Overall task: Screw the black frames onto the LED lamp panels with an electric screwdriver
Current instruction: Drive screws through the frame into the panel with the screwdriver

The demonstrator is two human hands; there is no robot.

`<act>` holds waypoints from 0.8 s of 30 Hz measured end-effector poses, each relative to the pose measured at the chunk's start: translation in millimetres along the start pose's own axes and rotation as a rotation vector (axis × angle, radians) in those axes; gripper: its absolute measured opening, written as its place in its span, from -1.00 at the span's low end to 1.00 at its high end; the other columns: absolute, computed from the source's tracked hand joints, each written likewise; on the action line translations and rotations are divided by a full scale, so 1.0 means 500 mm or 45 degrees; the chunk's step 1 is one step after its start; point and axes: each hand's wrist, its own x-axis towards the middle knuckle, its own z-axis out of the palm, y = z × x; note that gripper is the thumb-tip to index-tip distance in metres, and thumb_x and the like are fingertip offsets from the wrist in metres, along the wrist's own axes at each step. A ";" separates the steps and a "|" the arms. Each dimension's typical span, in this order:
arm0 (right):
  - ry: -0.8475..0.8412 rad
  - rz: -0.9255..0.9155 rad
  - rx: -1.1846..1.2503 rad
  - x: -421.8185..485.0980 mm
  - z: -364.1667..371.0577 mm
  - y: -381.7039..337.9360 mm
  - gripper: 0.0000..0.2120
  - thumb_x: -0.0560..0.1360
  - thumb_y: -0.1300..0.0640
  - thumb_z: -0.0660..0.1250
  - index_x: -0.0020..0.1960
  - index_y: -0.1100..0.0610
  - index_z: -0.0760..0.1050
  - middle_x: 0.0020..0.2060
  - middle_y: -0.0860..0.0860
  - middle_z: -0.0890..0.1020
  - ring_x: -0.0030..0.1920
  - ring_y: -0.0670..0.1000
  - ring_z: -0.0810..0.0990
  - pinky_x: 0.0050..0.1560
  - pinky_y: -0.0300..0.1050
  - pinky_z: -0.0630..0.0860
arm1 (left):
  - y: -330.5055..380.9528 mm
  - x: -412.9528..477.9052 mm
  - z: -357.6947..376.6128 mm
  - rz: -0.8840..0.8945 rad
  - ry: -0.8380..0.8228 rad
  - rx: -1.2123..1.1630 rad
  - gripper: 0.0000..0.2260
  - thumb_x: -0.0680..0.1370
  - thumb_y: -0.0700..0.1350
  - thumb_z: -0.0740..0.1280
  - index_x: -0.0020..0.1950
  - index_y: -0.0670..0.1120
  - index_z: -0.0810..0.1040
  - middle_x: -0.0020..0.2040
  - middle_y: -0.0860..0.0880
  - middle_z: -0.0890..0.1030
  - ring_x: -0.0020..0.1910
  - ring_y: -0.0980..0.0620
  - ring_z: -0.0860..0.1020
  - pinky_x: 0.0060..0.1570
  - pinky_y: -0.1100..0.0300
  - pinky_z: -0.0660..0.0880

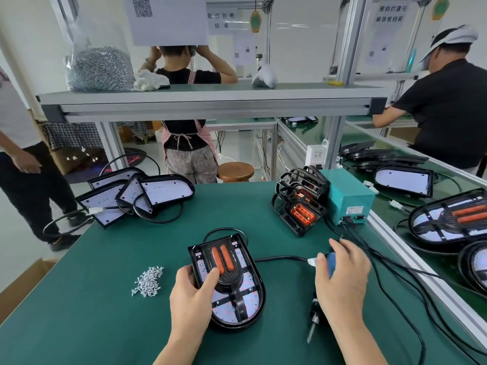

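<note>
— Head view: how far along is this job?

— Early, I'd say. One black frame (224, 270) already sits on an LED lamp panel (247, 299) in the middle of the green surface (79, 312). I can't tell whether any screw is in it yet.

— What are the hands doing?

— The left hand (193, 291) steadies that panel, with its fingers wrapped round the left edge and the thumb pressed on the frame. The right hand (342, 275) has its fingers curled over the blue body of the electric screwdriver (313, 322). The tool lies on the surface just right of the panel, with its bit pointing towards the person.

— So nothing is being driven?

— No, the bit is well clear of the frame. The loose screws (148, 281) lie in a heap to the panel's left.

— And what's left to do?

— Plenty, by my reckoning. Several bare panels (147, 196) are piled at the back left. The spare frames (300, 204) are stacked at the back right beside the teal power box (347, 196), and none of those are joined.
</note>
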 end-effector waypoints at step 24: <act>-1.353 0.369 0.527 0.014 0.096 -0.150 -0.77 0.57 0.31 0.14 0.03 0.16 0.56 -0.18 0.05 0.62 -0.31 0.00 0.52 -0.34 -0.17 0.41 | 0.002 0.000 0.003 0.107 0.109 0.156 -0.87 0.57 0.09 0.38 -0.03 0.08 0.50 -0.12 0.14 0.62 -0.14 0.25 0.55 -0.22 0.34 0.38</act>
